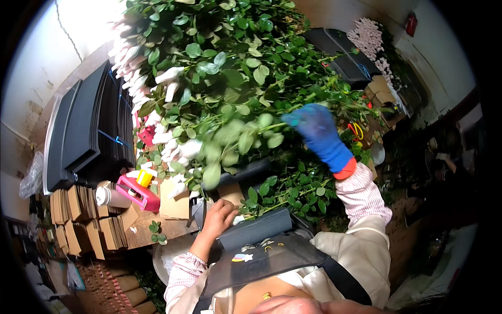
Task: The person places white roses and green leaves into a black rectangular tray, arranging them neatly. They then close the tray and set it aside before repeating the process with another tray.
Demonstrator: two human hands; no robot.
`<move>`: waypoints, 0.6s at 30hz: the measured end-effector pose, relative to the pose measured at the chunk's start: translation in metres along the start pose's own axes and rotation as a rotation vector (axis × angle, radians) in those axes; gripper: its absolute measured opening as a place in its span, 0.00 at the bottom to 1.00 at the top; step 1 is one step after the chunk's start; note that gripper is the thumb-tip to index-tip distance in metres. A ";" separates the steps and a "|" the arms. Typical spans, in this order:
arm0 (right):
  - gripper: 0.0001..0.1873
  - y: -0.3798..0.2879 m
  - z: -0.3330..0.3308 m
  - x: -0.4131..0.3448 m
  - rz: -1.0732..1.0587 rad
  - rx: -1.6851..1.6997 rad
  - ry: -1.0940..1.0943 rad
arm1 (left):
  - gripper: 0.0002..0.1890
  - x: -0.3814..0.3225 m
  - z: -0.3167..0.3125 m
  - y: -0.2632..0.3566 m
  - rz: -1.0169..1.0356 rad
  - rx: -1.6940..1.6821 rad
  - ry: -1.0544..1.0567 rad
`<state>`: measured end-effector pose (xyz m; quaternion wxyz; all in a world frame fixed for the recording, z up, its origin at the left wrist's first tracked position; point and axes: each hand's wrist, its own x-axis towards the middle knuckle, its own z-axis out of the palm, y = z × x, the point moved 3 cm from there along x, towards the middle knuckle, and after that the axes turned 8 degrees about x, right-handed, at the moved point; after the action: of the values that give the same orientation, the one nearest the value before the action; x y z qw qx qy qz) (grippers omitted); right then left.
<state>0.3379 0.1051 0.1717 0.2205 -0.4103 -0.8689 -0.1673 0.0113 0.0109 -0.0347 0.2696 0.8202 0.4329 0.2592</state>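
My right hand (317,127), in a blue glove with an orange cuff, is closed around a leafy rose stem (272,126) at the right of the foliage; the leaves are blurred. A white netted sleeve covers the bloom end of the stem (190,149). My bare left hand (221,216) rests on a piece of brown cardboard (232,193) by dark corrugated sheets (257,227) at the front. More green stems (290,196) lie on those sheets. A big heap of rose stems (235,51), many with white netted heads, fills the area beyond.
Stacks of dark corrugated sheets (84,133) tied with blue cord stand at the left. Near them are cardboard pieces (80,208), a pale bottle (113,197), and a pink tape dispenser (139,192). Yellow-handled scissors (356,131) lie at the right. Another person (439,172) is at the far right.
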 end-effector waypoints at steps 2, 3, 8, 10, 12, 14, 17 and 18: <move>0.29 0.009 -0.011 -0.008 0.015 0.022 0.067 | 0.07 -0.001 0.002 -0.008 -0.016 -0.021 0.022; 0.27 -0.003 -0.021 -0.017 0.034 0.037 0.035 | 0.07 -0.006 0.003 -0.010 -0.027 -0.037 0.019; 0.29 -0.014 0.034 -0.105 0.081 0.360 -0.432 | 0.42 -0.008 0.006 -0.018 -0.496 -0.332 -0.127; 0.24 -0.017 0.070 -0.140 0.194 0.175 -0.697 | 0.45 -0.018 0.018 -0.040 -0.332 -0.253 0.025; 0.22 -0.025 0.084 -0.146 0.235 0.179 -0.751 | 0.45 -0.013 0.014 -0.030 -0.286 -0.304 0.113; 0.19 -0.029 0.086 -0.141 0.305 0.139 -0.882 | 0.42 -0.012 0.015 -0.031 -0.216 -0.250 0.124; 0.18 -0.012 0.096 -0.141 0.455 0.009 -0.986 | 0.35 -0.010 0.006 -0.016 -0.389 -0.275 0.037; 0.16 -0.011 0.096 -0.135 0.403 0.026 -1.034 | 0.33 -0.009 0.008 -0.018 -0.297 -0.235 0.061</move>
<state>0.3827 0.0573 0.0188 -0.2019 -0.5944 -0.7703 0.1119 0.0016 0.0104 -0.0546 0.3855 0.7019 0.5240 0.2901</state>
